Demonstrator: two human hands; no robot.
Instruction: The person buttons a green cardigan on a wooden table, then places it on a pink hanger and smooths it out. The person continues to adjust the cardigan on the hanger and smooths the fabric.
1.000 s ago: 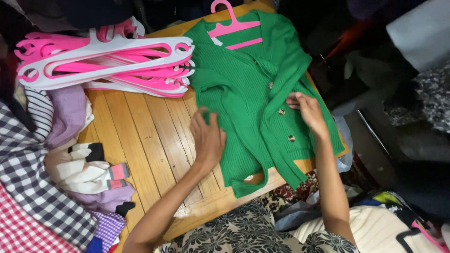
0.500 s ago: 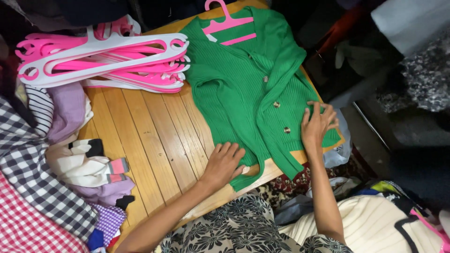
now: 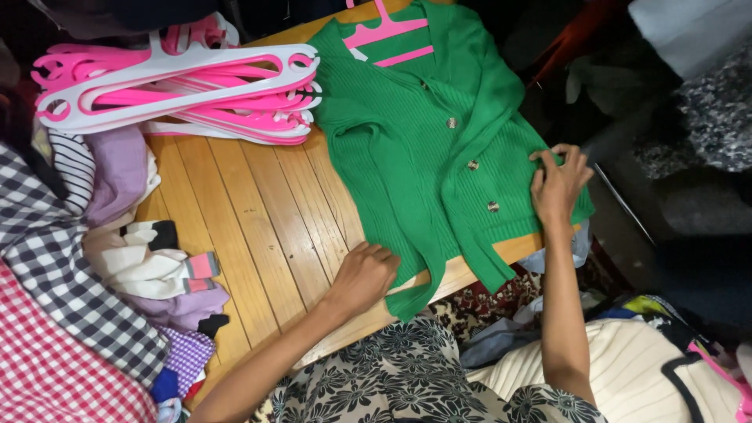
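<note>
A green ribbed cardigan [image 3: 415, 149] with round buttons lies flat on a wooden table [image 3: 258, 211], a pink hanger [image 3: 388, 35] inside its neck. My left hand [image 3: 364, 274] rests near the table's front edge and grips the cardigan's lower left hem. Over at the garment's right side, my right hand [image 3: 558, 182] pinches the knit near the hem, close to the table's right edge. One sleeve hangs over the front edge.
A stack of pink and white hangers [image 3: 180, 90] lies at the back left. A heap of clothes [image 3: 86, 258], checked, striped, lilac and cream, covers the left side. More fabric, dark flowered cloth [image 3: 392, 376] and a cream knit [image 3: 627, 368], lies below the table.
Both hands have slid down the cardigan toward its hem, the left from mid-body to the lower left corner, the right out to the right edge.
</note>
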